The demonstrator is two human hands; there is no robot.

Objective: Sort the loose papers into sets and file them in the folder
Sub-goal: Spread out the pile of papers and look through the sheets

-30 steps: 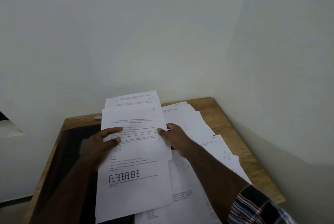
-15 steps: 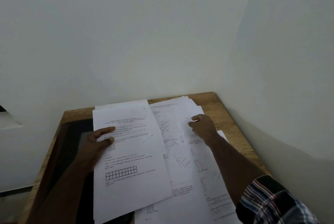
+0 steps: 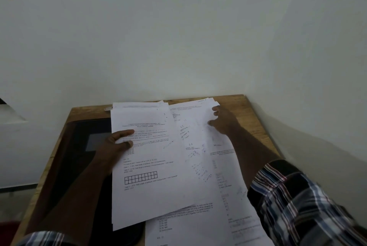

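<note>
Sorting is barely begun: left hand (image 3: 117, 145) pinches one set (image 3: 147, 166), right hand (image 3: 222, 121) lies flat on loose papers (image 3: 200, 152) beside it (nothing filed).

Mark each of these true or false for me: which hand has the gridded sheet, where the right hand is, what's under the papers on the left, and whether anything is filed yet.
1. The left hand holds the printed sheet with the grid by its left edge. True.
2. The right hand is gripping the same gridded sheet. False: it rests with fingers spread on the spread-out papers at the far right of the wooden table.
3. A dark folder lies under the left-hand sheets. True.
4. The papers are all stacked in one squared pile. False: they fan out, overlapping, across the table.
5. The folder stands upright against the wall. False: it lies flat.
</note>
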